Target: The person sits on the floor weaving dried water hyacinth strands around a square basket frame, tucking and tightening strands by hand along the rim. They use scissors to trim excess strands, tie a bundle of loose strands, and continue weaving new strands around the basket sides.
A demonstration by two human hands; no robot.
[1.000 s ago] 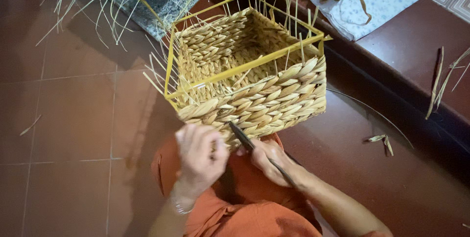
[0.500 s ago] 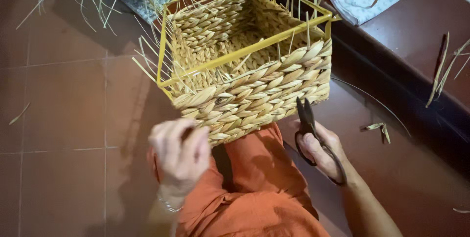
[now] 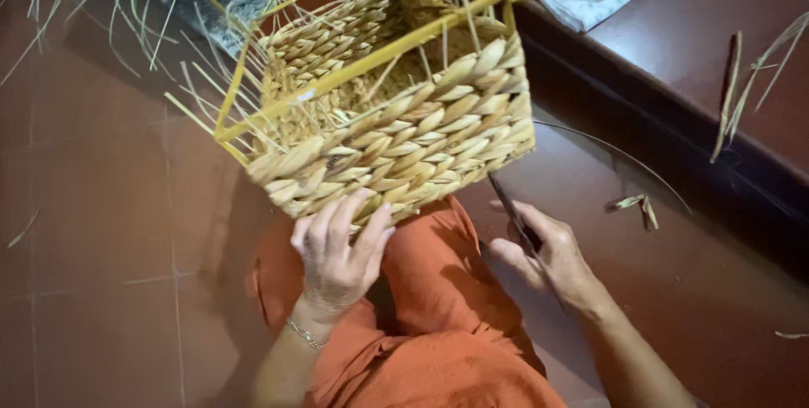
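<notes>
Resting above both hands (image 3: pixel 341 248), the woven basket (image 3: pixel 404 134) touches the left.

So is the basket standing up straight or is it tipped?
Tipped. The woven basket leans with its open top facing away, its near side propped up by the left hand. The right hand grips a dark tool beside it.

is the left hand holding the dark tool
No, the left hand rests open against the woven basket; the right hand holds the dark tool.
</notes>
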